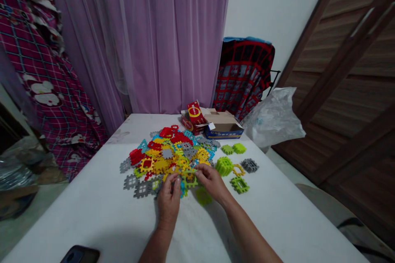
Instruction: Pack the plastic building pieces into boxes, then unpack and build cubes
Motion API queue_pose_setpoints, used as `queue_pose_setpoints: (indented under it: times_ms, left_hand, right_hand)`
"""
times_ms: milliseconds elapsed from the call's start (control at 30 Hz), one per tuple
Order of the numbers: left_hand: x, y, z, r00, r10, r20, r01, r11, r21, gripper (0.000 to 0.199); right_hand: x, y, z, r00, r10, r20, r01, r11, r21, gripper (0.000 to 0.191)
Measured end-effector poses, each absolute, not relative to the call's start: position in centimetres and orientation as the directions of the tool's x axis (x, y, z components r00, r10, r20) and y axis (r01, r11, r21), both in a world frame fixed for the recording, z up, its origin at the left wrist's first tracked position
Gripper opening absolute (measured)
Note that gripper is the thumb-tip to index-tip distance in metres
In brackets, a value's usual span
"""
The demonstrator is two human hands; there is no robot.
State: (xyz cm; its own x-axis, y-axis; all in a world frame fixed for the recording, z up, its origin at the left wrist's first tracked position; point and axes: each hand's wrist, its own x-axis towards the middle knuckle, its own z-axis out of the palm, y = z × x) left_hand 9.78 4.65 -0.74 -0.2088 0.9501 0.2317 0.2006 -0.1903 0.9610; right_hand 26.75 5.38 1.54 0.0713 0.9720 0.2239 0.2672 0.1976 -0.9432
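Note:
Just in front of the pile of plastic interlocking building pieces (pixel 160 167), my right hand (pixel 212 181) pinches a green interlocking building piece (pixel 190 181) by its right side. My left hand (pixel 169 198) is at the left of that piece, with thumb and fingers drawn together. Whether something small is between those fingertips cannot be made out. A flat green piece (pixel 203 196) lies on the table below my right hand. Grey window-like pieces (pixel 142 189) lie left of my left hand. The pile mixes red, yellow, grey, blue and green pieces.
Right of the pile are a green stack (pixel 224 166), a yellow frame piece (pixel 238 170), grey pieces (pixel 249 165) and a green square (pixel 240 185). Open cardboard boxes (pixel 224 130) stand at the back of the white table (pixel 101 209). A phone (pixel 80 254) lies at the front left.

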Motion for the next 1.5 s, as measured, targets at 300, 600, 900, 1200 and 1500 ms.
queue_pose_setpoints:
  times_ms: [300,600,900,1200,1500]
  left_hand:
    - [11.4,3.9,-0.3,0.067,0.998,0.022,0.04,-0.025,0.999,0.055]
    - [11.1,3.9,0.8,0.134,0.989,-0.063,0.009,0.063,0.998,0.052]
    - [10.9,3.9,0.4,0.19,0.975,-0.119,0.013,0.119,0.993,0.053]
    - [10.4,3.6,1.1,0.24,0.959,-0.148,0.01,0.15,0.989,0.067]
    - [10.4,3.5,1.4,0.257,0.957,-0.134,0.012,0.135,0.991,0.062]
  right_hand:
    - [27.3,2.2,1.7,0.105,0.946,0.308,0.378,0.249,-0.892,0.032]
    - [29.1,-0.5,2.3,-0.17,0.922,0.348,0.544,0.382,-0.747,0.062]
    - [28.8,-1.2,2.3,-0.209,0.922,0.327,0.671,0.379,-0.637,0.045]
    - [28.5,-1.9,1.8,-0.145,0.891,0.43,0.722,0.393,-0.569,0.045]
    - [30.1,-3.5,0.7,0.107,0.865,0.491,0.776,0.236,-0.585,0.037]
